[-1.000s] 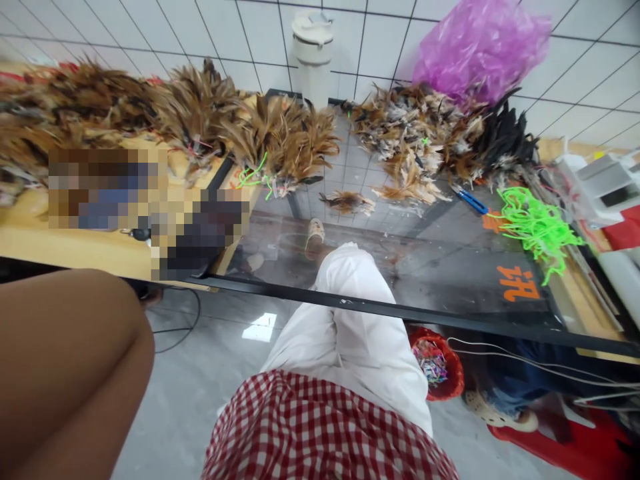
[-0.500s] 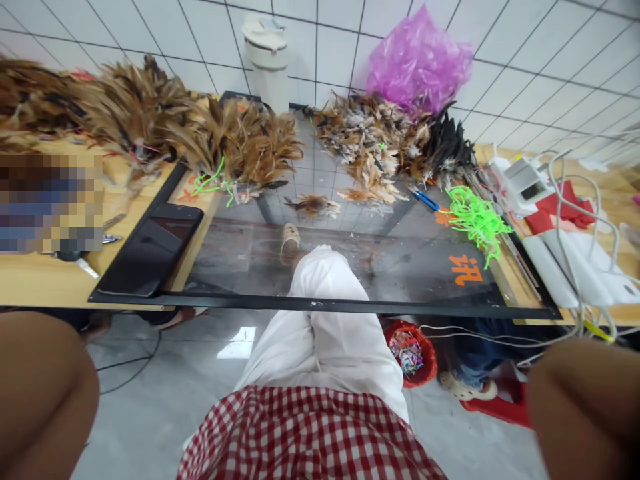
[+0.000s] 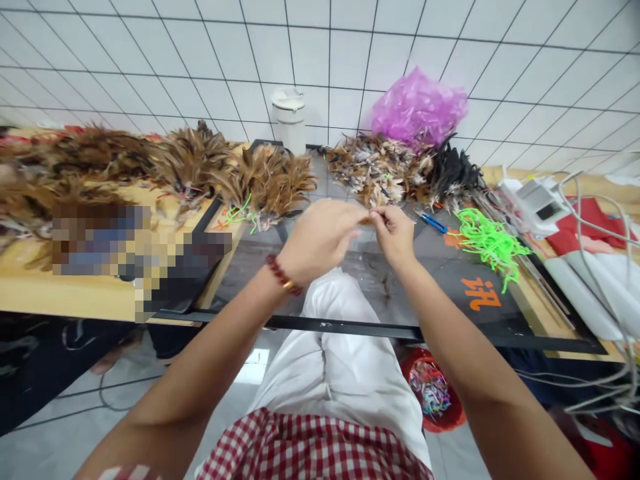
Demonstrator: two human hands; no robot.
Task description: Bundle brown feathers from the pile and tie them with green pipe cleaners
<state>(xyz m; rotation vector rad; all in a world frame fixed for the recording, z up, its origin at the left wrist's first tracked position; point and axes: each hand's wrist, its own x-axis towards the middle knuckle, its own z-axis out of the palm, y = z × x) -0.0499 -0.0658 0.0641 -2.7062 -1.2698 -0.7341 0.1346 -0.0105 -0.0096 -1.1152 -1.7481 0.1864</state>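
Over the glass tabletop (image 3: 280, 287), my two hands meet at a small brown feather (image 3: 368, 218). My right hand (image 3: 395, 233) pinches it between thumb and fingertips. From the other side, the curled fingers of my left hand (image 3: 320, 237) close on it, slightly blurred; a dark red bead bracelet (image 3: 283, 275) circles that wrist. Most of the feather is hidden by my fingers. Just behind lie a pile of mottled loose feathers (image 3: 375, 167) and a bunch of brown feathers (image 3: 273, 177). Blue thread snips (image 3: 434, 223) lie right of my right hand.
Green cords (image 3: 490, 243) lie in a tangle on the right, beside a white device (image 3: 543, 203) with cables. A white tumbler (image 3: 290, 120) and pink plastic bag (image 3: 420, 107) stand by the tiled wall. A red bin (image 3: 453, 413) with scraps sits below the table edge.
Both hands have come into view from below and met above the glass at the small feather. The camera has tilted up, showing more wall.
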